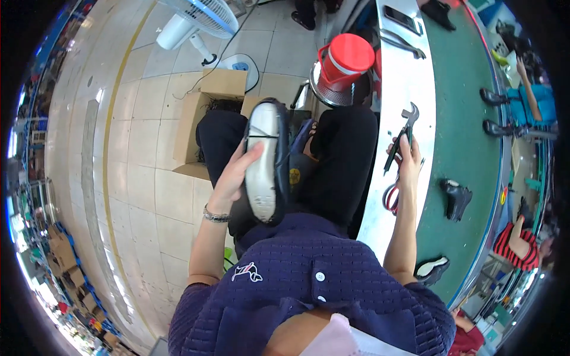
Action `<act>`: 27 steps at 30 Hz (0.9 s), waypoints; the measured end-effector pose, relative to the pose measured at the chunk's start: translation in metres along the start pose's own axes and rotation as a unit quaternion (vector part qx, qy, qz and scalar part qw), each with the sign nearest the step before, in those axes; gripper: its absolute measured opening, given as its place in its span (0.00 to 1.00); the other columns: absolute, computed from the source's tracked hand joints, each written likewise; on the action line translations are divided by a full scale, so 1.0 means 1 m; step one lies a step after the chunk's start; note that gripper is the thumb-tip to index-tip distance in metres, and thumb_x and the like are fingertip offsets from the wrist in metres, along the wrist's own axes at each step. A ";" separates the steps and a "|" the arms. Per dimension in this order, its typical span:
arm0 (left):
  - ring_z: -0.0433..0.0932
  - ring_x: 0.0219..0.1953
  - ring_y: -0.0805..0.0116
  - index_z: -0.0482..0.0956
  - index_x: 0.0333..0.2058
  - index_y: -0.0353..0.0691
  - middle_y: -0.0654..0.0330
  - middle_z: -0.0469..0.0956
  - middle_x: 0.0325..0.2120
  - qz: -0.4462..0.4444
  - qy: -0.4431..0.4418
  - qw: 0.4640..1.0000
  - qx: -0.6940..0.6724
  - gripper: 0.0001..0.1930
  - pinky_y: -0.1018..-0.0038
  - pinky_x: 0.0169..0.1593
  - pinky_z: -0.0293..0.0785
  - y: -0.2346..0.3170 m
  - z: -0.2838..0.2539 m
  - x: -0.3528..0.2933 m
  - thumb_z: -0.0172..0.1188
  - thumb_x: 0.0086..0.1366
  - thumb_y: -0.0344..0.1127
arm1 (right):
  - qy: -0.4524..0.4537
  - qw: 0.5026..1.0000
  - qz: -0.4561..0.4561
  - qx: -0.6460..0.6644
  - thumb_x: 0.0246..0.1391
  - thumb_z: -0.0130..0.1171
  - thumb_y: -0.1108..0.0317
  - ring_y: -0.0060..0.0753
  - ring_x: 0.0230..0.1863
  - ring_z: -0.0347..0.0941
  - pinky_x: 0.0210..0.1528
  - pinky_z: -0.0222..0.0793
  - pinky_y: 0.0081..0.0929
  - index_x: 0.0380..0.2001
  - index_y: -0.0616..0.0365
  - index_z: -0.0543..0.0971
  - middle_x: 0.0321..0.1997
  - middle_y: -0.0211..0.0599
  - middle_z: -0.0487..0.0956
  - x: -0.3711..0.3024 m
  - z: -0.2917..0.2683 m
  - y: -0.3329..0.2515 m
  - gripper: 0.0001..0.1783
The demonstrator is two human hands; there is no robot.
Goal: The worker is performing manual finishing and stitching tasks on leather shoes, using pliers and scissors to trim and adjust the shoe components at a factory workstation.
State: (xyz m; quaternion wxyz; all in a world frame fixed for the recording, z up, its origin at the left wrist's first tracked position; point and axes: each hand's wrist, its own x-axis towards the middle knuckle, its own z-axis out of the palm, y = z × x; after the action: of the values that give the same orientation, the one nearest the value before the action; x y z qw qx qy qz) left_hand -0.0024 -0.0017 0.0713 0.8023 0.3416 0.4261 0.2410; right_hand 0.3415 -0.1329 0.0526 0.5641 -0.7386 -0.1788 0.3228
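My left hand (232,175) grips a black shoe (262,172) above my lap. Its pale, unsoled underside faces me, with a dark strand across the upper part. The thumb lies over that underside; the other fingers are mostly hidden behind the shoe. Over the metal bench on the right, my right hand (408,161) is closed around a pair of lasting pincers (410,113). Their curved jaws point away from me, and a dark handle end sticks out to the left. Scissors with red-and-black handles (390,198) lie just below that hand.
A narrow metal bench (401,77) carries a phone (402,21) and another hand tool (402,44). Beyond it, black shoes (456,199) lie on a green conveyor (460,136). A red bucket (350,54), cardboard box (189,133) and fan (199,21) stand ahead. Co-workers (531,104) are at right.
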 end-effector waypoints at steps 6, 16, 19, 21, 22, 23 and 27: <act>0.68 0.56 0.67 0.55 0.64 0.38 0.55 0.69 0.55 0.010 -0.010 0.998 0.054 0.36 0.71 0.59 0.62 0.003 0.018 0.033 0.57 0.65 0.52 | -0.323 0.939 0.105 -0.045 0.62 0.48 0.68 0.23 0.35 0.75 0.41 0.67 0.21 0.65 0.58 0.60 0.38 0.34 0.80 -0.049 0.054 -0.094 0.28; 0.66 0.56 0.70 0.58 0.65 0.38 0.58 0.69 0.55 0.152 0.017 0.981 0.116 0.28 0.75 0.60 0.58 0.010 0.015 0.086 0.50 0.70 0.41 | -0.464 0.851 0.244 -0.035 0.65 0.46 0.67 0.39 0.48 0.77 0.51 0.71 0.28 0.69 0.52 0.48 0.51 0.52 0.77 -0.041 0.138 -0.125 0.33; 0.69 0.51 0.72 0.67 0.58 0.38 0.59 0.72 0.50 0.174 0.000 0.982 0.068 0.21 0.77 0.56 0.62 0.014 0.018 0.090 0.49 0.69 0.38 | -0.449 0.849 0.267 -0.080 0.65 0.46 0.68 0.38 0.47 0.78 0.50 0.73 0.31 0.69 0.49 0.48 0.49 0.49 0.77 -0.038 0.145 -0.129 0.33; 0.70 0.50 0.73 0.69 0.56 0.37 0.58 0.73 0.49 0.176 0.005 0.982 0.068 0.19 0.77 0.55 0.63 0.010 0.016 0.090 0.49 0.69 0.37 | -0.446 0.842 0.287 -0.098 0.65 0.46 0.68 0.37 0.45 0.78 0.48 0.74 0.32 0.69 0.47 0.48 0.46 0.46 0.78 -0.031 0.150 -0.138 0.33; 0.70 0.49 0.73 0.70 0.56 0.37 0.59 0.73 0.49 0.179 0.010 0.981 0.071 0.19 0.77 0.54 0.64 0.009 0.016 0.092 0.49 0.69 0.37 | -0.447 0.834 0.302 -0.114 0.65 0.47 0.69 0.37 0.44 0.78 0.46 0.76 0.33 0.69 0.45 0.49 0.44 0.43 0.78 -0.027 0.153 -0.143 0.33; 0.71 0.48 0.73 0.70 0.56 0.37 0.59 0.74 0.48 0.183 0.015 0.980 0.075 0.18 0.78 0.53 0.64 0.009 0.016 0.094 0.48 0.69 0.36 | -0.436 0.837 0.309 -0.118 0.64 0.48 0.70 0.33 0.38 0.77 0.39 0.77 0.30 0.69 0.43 0.50 0.37 0.37 0.75 -0.026 0.155 -0.144 0.33; 0.73 0.46 0.75 0.72 0.54 0.36 0.59 0.75 0.46 0.200 0.035 0.974 0.104 0.17 0.79 0.51 0.66 0.006 0.014 0.095 0.49 0.69 0.34 | -0.438 0.856 0.186 -0.202 0.65 0.47 0.69 0.24 0.29 0.72 0.32 0.76 0.25 0.69 0.47 0.50 0.32 0.34 0.72 -0.035 0.153 -0.125 0.32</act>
State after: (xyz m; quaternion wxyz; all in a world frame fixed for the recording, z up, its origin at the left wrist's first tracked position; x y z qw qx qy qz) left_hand 0.0580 0.0619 0.0319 0.6825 0.4924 0.3998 0.3631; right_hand 0.2252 -0.0077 0.1571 0.1950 -0.6380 -0.3280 0.6688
